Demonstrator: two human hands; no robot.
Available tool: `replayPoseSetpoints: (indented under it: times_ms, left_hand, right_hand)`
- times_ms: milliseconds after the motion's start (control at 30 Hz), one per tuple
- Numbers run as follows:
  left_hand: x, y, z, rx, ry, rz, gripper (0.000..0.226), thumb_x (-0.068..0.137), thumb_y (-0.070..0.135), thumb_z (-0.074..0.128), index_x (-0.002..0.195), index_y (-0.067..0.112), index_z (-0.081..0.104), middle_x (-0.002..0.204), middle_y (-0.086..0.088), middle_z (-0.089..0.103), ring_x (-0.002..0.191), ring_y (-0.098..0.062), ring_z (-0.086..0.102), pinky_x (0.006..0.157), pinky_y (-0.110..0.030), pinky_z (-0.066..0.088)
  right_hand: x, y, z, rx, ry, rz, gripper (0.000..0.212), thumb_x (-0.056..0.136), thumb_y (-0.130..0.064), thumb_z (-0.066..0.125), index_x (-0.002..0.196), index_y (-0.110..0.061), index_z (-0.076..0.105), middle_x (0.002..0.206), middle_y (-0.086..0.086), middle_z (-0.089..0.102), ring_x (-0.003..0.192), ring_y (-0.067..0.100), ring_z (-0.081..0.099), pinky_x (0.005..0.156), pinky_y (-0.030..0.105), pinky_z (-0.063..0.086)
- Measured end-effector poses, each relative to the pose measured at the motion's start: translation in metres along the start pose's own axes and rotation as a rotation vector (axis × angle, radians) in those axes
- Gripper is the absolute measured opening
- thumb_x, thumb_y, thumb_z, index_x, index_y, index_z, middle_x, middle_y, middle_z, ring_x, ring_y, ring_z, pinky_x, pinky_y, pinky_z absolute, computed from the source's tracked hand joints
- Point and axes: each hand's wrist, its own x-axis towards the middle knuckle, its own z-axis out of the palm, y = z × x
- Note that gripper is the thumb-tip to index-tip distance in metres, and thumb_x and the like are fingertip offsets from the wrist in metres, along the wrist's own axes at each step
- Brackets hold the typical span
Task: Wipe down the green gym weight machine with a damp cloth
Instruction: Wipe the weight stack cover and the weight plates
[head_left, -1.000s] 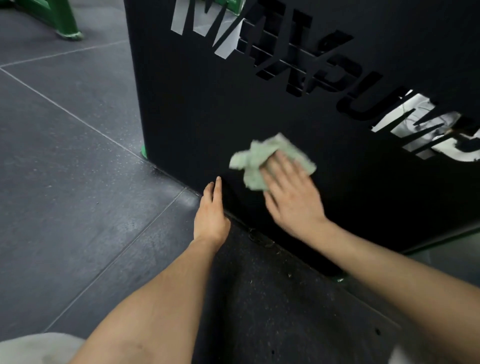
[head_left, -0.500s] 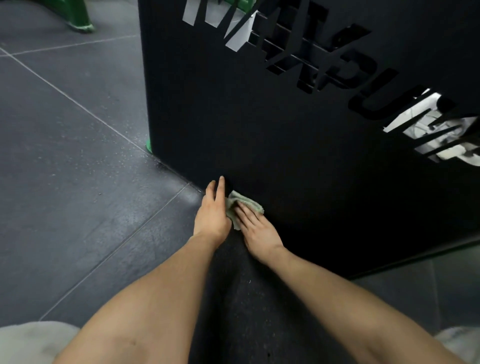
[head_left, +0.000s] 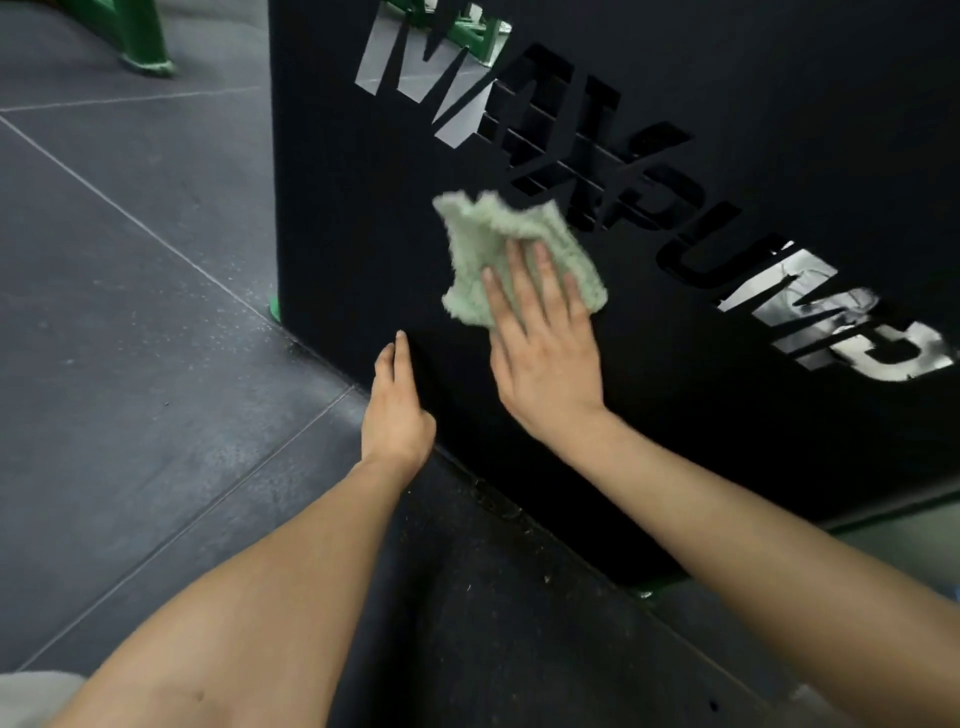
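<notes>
One crumpled pale-green fluffy cloth (head_left: 498, 260) pressed flat against black machine panel (head_left: 363, 234) below its cut-out lettering by right hand (head_left: 545, 353), fingers straight; left hand (head_left: 397, 415) relaxed, holding nothing, near panel's bottom edge.

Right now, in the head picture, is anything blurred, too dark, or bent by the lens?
Head view: the cloth and right hand are slightly smeared; the black panel is so dark that its surface shows no detail; the cut-out letters at the right glare bright; the wide lens tilts the panel's left edge, and the floor seams splay outward.
</notes>
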Motion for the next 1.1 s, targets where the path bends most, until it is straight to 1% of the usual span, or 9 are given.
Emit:
replayPoseSetpoints:
  times_ms: [133, 267, 333, 433, 533, 733, 867, 1033, 1100]
  left_hand:
    - [0.002, -0.005, 0.002, -0.060, 0.010, -0.006, 0.097, 0.081, -0.010, 0.049, 0.166, 0.020, 0.014, 0.169, -0.005, 0.017, 0.146, -0.030, 0.040, 0.111, -0.043, 0.045]
    - [-0.003, -0.018, 0.009, -0.106, -0.044, -0.142, 0.094, 0.088, -0.002, 0.052, 0.167, 0.021, 0.008, 0.169, -0.002, 0.023, 0.151, -0.024, 0.034, 0.118, -0.040, 0.037]
    - [-0.004, -0.018, 0.008, -0.097, -0.045, -0.158, 0.093, 0.088, -0.003, 0.051, 0.167, 0.021, 0.009, 0.168, -0.002, 0.027, 0.151, -0.023, 0.034, 0.118, -0.038, 0.036]
    - [0.001, -0.017, 0.000, -0.111, -0.018, -0.148, 0.096, 0.083, -0.010, 0.047, 0.167, 0.019, 0.011, 0.168, -0.003, 0.028, 0.152, -0.023, 0.031, 0.120, -0.035, 0.032]
    - [0.009, -0.018, -0.011, -0.137, 0.034, -0.165, 0.096, 0.083, -0.012, 0.044, 0.167, 0.020, 0.011, 0.168, 0.000, 0.028, 0.153, -0.021, 0.030, 0.120, -0.033, 0.032]
    - [0.010, -0.013, -0.008, -0.174, 0.073, -0.242, 0.092, 0.088, -0.011, 0.046, 0.167, 0.018, 0.008, 0.168, -0.002, 0.027, 0.152, -0.023, 0.034, 0.117, -0.036, 0.037]
    - [0.006, -0.019, 0.000, -0.170, 0.047, -0.286, 0.090, 0.087, -0.010, 0.045, 0.166, 0.018, 0.013, 0.167, -0.002, 0.027, 0.151, -0.024, 0.035, 0.117, -0.038, 0.038]
    - [0.005, -0.026, 0.010, -0.199, 0.033, -0.330, 0.071, 0.091, 0.001, 0.048, 0.158, 0.019, 0.036, 0.159, -0.001, 0.040, 0.142, -0.024, 0.046, 0.115, -0.037, 0.039]
    - [0.004, -0.028, 0.008, -0.195, -0.001, -0.354, 0.066, 0.092, 0.002, 0.047, 0.155, 0.020, 0.042, 0.156, 0.000, 0.042, 0.138, -0.024, 0.050, 0.112, -0.035, 0.040]
  right_hand:
    - [-0.051, -0.055, 0.071, -0.012, -0.233, -0.194, 0.067, 0.107, -0.032, 0.035, 0.164, -0.003, 0.013, 0.171, 0.020, -0.004, 0.158, 0.034, -0.014, 0.128, 0.048, -0.011]
    - [-0.080, -0.077, 0.107, -0.136, -0.494, -0.503, 0.063, 0.108, -0.036, 0.026, 0.163, -0.006, 0.019, 0.171, 0.016, 0.003, 0.158, 0.033, -0.011, 0.112, 0.049, -0.037]
    - [-0.075, -0.070, 0.101, -0.156, -0.483, -0.554, 0.064, 0.107, -0.037, 0.028, 0.162, -0.004, 0.021, 0.171, 0.017, 0.005, 0.159, 0.033, -0.010, 0.118, 0.048, -0.031]
    - [-0.047, -0.041, 0.066, -0.044, -0.293, -0.378, 0.064, 0.103, -0.035, 0.045, 0.157, -0.002, 0.037, 0.168, 0.019, 0.022, 0.159, 0.033, 0.009, 0.129, 0.044, -0.008]
    - [-0.012, -0.001, 0.014, 0.011, -0.105, -0.200, 0.062, 0.105, -0.035, 0.045, 0.158, -0.004, 0.036, 0.166, 0.019, 0.028, 0.159, 0.033, 0.010, 0.130, 0.048, 0.005]
    - [0.009, 0.006, -0.008, -0.071, -0.017, -0.027, 0.068, 0.107, -0.035, 0.037, 0.165, -0.010, 0.014, 0.172, 0.016, 0.000, 0.159, 0.035, -0.007, 0.129, 0.052, 0.002]
    - [-0.016, -0.052, 0.054, -0.072, -0.182, -0.215, 0.072, 0.102, -0.033, 0.040, 0.163, -0.004, 0.016, 0.171, 0.021, 0.001, 0.158, 0.036, -0.009, 0.129, 0.050, -0.005]
    - [-0.062, -0.103, 0.117, -0.208, -0.609, -0.676, 0.065, 0.108, -0.036, 0.027, 0.163, -0.006, 0.010, 0.171, 0.019, -0.002, 0.156, 0.039, -0.017, 0.125, 0.052, -0.012]
    - [-0.063, -0.104, 0.118, -0.247, -0.625, -0.734, 0.066, 0.108, -0.038, 0.025, 0.163, -0.005, 0.010, 0.172, 0.017, -0.001, 0.157, 0.036, -0.016, 0.125, 0.051, -0.013]
